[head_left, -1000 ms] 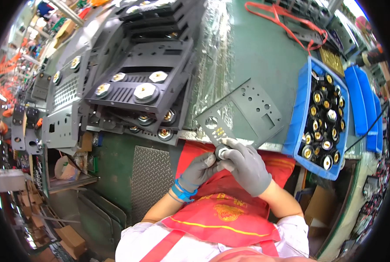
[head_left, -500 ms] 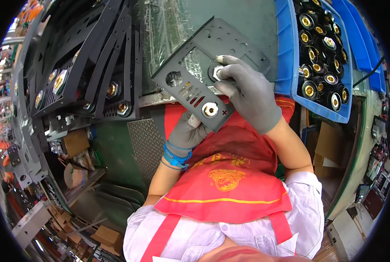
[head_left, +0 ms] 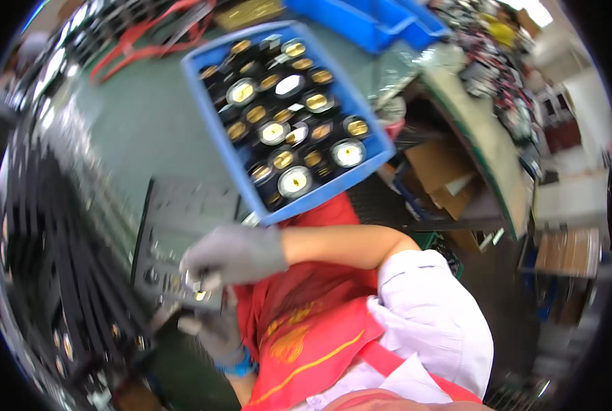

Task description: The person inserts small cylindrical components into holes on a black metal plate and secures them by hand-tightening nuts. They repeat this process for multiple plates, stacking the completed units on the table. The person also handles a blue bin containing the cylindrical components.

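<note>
A black sheet-metal panel (head_left: 182, 212) with cut-outs lies at the table's near edge, left of centre, smeared by motion. Over its lower part, my grey-gloved right hand (head_left: 241, 255) has its fingers bent and pressed together. A small shiny metal piece with a brass tint shows at those fingertips; its kind is too blurred to make out. My left hand (head_left: 218, 337), also gloved, with a blue coiled band at the wrist, is at the panel's lower edge. Its thumb sticks out to the left, while the other fingers are hidden or blurred.
A blue bin (head_left: 213, 130) full of round black parts with brass centres stands right beside the panel. Stacked black metal panels (head_left: 66, 253) crowd the left. Red straps (head_left: 141, 44) lie at the back; more blue bins (head_left: 361, 24) stand behind. Cardboard (head_left: 443, 171) sits under the right-hand table.
My view has swung to the right, so the blue bin now sits near the middle and the panel at left. My right hand has shifted down the panel, toward its lower edge.
</note>
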A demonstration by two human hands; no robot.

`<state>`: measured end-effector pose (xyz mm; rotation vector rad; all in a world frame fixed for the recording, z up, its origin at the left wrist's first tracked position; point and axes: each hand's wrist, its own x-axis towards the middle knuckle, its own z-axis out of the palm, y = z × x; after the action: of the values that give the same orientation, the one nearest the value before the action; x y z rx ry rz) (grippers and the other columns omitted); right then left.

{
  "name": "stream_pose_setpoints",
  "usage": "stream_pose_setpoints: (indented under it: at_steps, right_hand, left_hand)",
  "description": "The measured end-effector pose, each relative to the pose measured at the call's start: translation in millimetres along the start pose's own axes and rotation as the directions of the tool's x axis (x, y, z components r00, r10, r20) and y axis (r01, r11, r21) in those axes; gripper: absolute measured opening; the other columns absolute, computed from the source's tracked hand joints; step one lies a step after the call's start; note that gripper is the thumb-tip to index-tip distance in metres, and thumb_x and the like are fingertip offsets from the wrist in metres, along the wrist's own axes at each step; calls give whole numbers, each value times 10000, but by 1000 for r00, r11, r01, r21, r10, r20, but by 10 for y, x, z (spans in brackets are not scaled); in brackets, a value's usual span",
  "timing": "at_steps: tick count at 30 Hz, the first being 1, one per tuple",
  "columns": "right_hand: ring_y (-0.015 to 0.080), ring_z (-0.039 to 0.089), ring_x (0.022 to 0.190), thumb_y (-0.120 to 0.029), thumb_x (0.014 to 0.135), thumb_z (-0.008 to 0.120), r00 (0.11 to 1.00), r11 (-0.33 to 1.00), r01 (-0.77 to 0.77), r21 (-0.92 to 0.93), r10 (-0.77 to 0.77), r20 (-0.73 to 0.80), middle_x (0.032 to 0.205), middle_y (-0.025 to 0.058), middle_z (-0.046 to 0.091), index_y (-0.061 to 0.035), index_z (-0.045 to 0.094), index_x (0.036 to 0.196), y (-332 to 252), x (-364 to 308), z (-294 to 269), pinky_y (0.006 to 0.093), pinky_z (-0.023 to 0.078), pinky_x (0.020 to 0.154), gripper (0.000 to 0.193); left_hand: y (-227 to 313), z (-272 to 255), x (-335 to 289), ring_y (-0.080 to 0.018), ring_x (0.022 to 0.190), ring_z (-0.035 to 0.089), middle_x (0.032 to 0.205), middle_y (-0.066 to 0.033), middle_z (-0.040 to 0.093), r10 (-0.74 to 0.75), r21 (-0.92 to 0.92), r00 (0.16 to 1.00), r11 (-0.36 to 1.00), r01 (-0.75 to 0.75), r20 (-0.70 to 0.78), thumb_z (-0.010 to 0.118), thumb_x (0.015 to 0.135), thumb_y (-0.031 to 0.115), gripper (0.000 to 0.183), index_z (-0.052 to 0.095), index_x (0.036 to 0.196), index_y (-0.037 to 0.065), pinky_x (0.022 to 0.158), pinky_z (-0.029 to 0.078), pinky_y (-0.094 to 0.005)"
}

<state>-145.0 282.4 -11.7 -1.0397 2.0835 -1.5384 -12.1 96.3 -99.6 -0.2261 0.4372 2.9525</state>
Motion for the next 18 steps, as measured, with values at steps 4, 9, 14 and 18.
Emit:
stream_pose_setpoints:
  at_steps: [4, 9, 14, 18]
  right_hand:
    - [235, 643, 1010, -291, 806, 676, 994, 937, 101, -334, -80, 76, 1031, 17, 682, -145, 688, 898, -90, -9, 31, 391, 485, 873, 173]
    - [234, 634, 1026, -298, 774, 695, 971, 778, 212, -591, -236, 36, 1115, -10, 661, -170, 713, 897, -167, 2, 36, 386, 475, 908, 178]
    - [205, 624, 990, -292, 772, 668, 974, 671, 217, -710, -198, 110, 994, 6, 654, -173, 710, 855, -134, 47, 163, 358, 466, 885, 152]
    - [215, 613, 936, -328, 790, 652, 975, 682, 171, -711, -223, 20, 911, 11, 628, -176, 691, 854, -156, 36, 150, 362, 471, 848, 169]
  left_hand:
    - [-18, 109, 58, -329, 1279, 493, 1427, -148, 466, 77, 344, 997, 937, -61, -33, 576, 983, 378, 600, 377, 1457, 68, 1083, 423, -520]
    - [29, 217, 100, -313, 1187, 550, 1350, -147, 504, 52, 242, 993, 970, -25, -104, 574, 984, 298, 505, 427, 1416, 81, 1014, 485, -509]
    - [18, 131, 126, -321, 1197, 543, 1358, -147, 500, 38, 212, 991, 977, -10, -127, 601, 965, 319, 488, 473, 1372, 82, 1003, 493, -515]
    - [47, -31, 125, -315, 1203, 540, 1360, -147, 500, -4, 223, 999, 975, 13, -43, 601, 965, 323, 497, 468, 1377, 78, 1008, 488, -520]
